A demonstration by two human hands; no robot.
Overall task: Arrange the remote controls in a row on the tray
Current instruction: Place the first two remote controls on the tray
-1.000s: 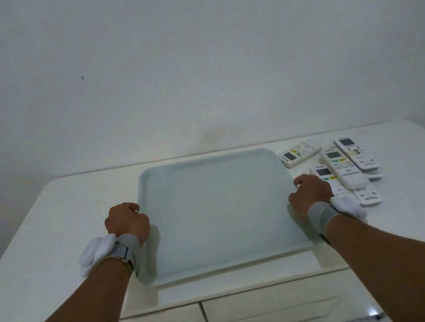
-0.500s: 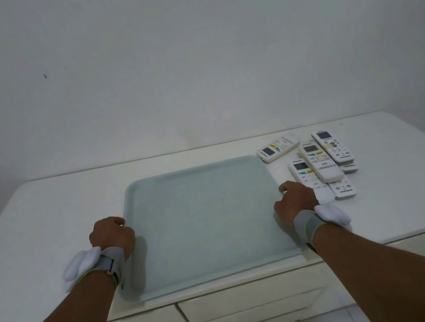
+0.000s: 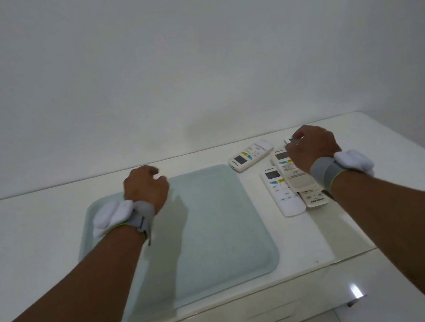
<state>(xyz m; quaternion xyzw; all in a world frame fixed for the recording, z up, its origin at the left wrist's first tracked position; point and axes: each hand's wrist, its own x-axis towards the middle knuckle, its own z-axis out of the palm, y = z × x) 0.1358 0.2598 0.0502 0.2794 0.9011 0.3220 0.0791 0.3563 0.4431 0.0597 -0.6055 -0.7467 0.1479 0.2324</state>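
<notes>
A pale green tray (image 3: 217, 232) lies flat on the white table, with nothing on it. Several white remote controls sit in a loose pile just right of the tray: one angled at the back (image 3: 250, 154), a long white one (image 3: 283, 194) nearest the tray, and a cream one (image 3: 299, 179) lying across another remote (image 3: 315, 198). My right hand (image 3: 312, 147) hovers over the back of this pile, its fingertips curled onto the top end of the farthest remote (image 3: 288, 140), which it mostly hides. My left hand (image 3: 146, 189) hangs over the tray's far left part, fingers curled, holding nothing.
The white table (image 3: 24, 246) stands against a plain white wall. Drawers (image 3: 259, 320) sit under its front edge. Both wrists wear grey bands with white padded attachments.
Both hands let go of the tray's side edges. The left hand rose over the tray, and the right hand moved right and forward onto the remotes. The camera tilted down and shifted.
</notes>
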